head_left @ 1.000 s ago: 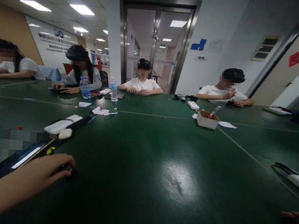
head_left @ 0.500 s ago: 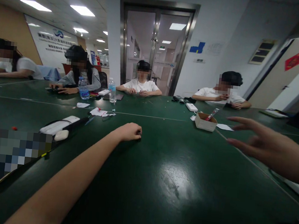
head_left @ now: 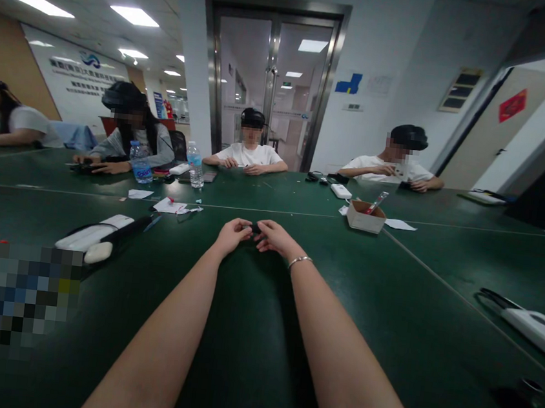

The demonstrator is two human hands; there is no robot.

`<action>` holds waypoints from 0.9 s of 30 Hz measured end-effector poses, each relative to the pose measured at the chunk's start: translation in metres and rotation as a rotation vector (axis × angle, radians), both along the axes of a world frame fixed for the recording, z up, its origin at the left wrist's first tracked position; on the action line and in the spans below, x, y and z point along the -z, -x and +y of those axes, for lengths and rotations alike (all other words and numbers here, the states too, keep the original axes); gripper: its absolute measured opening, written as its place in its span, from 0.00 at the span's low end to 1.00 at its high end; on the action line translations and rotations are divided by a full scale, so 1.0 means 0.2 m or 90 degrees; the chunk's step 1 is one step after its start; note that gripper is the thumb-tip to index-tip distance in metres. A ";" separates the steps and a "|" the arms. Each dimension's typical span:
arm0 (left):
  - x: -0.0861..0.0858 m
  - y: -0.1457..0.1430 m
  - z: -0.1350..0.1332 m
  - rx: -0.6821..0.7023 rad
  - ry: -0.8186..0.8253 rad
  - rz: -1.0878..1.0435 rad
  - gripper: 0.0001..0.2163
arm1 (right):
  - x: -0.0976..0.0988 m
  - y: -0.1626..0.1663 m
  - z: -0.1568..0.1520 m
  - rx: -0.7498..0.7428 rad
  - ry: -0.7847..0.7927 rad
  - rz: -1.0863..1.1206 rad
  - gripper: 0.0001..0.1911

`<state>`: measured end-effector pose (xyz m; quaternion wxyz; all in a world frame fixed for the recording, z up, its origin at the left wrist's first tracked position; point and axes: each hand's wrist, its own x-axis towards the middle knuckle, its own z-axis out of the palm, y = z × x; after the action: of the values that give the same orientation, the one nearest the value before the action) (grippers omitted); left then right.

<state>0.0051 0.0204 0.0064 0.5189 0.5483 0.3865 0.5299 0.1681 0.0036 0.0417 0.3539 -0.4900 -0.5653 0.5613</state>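
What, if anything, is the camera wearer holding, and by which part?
A small dark object, held between the fingertips of the left hand and the right hand; which part each grips is too small to tell.

Between bare left hand (head_left: pixel 233 234) and bare right hand (head_left: pixel 273 236), small dark object (head_left: pixel 255 228). Beyond, on the flat green tabletop (head_left: pixel 246 357): rightward, open pale cardboard box (head_left: pixel 365 222); leftward, two clear cylindrical plastic bottles (head_left: pixel 195 166).
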 end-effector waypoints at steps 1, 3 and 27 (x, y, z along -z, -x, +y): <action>0.00 0.00 0.00 0.005 -0.005 0.007 0.13 | 0.03 0.01 0.01 0.021 -0.016 0.043 0.11; 0.00 0.00 0.00 0.027 -0.007 0.018 0.13 | 0.07 0.02 0.02 0.043 -0.037 0.110 0.07; -0.04 -0.02 -0.02 -0.016 0.053 0.062 0.08 | 0.14 -0.07 0.04 0.024 -0.018 0.360 0.14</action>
<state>0.0081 0.0166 0.0146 0.5153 0.5464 0.4398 0.4924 0.1823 0.0107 0.0142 0.5149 -0.3194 -0.4430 0.6608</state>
